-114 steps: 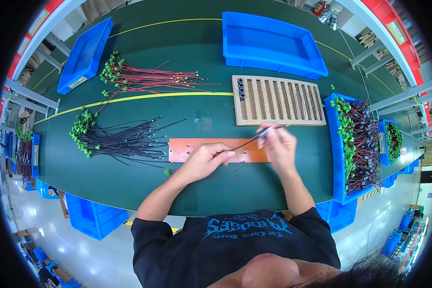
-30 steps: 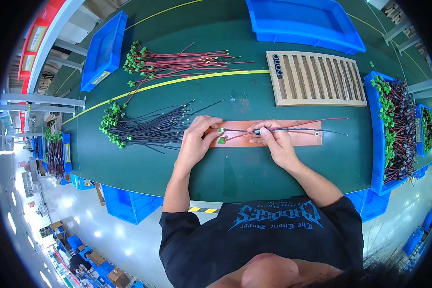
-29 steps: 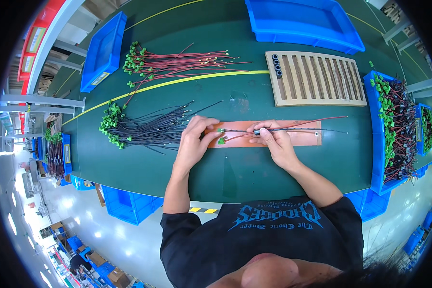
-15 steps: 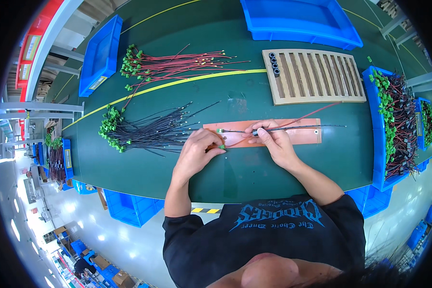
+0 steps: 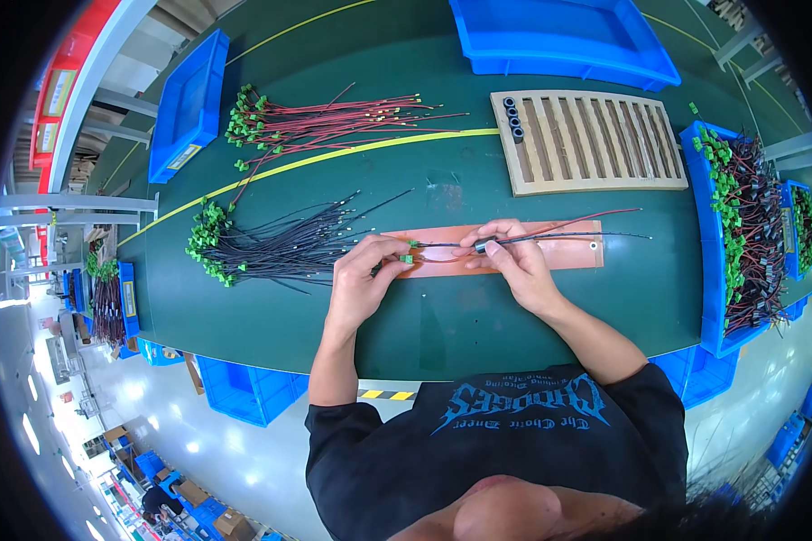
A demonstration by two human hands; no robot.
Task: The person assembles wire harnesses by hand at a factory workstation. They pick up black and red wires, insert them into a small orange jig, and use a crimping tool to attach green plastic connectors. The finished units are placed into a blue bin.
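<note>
My left hand (image 5: 363, 275) is closed in a pinch on a green connector (image 5: 407, 260), the end of a red wire (image 5: 595, 216). Just beyond it lies the green end of a black wire (image 5: 609, 236), close to my left fingertips. My right hand (image 5: 520, 270) grips a short black cylinder (image 5: 485, 245), which looks like a ferrite core, between thumb and fingers. Both wires run through or along the core; the fingers hide which. Their far ends extend to the right. Beneath lies a flat orange-brown strip (image 5: 559, 256) on the green table (image 5: 460, 334).
Left of my hands lies a bundle of black wires (image 5: 280, 239) with green connectors; farther back are red wires (image 5: 334, 122). A slotted wooden rack (image 5: 595, 186) holds several black rings (image 5: 513, 120). Blue bins (image 5: 564, 68) stand at the back, left and right; the right bin (image 5: 713, 298) holds wires.
My left hand has shifted slightly left and up with the green connector. The red wire's far end has swung down a little beside the black one. My right hand keeps its grip.
</note>
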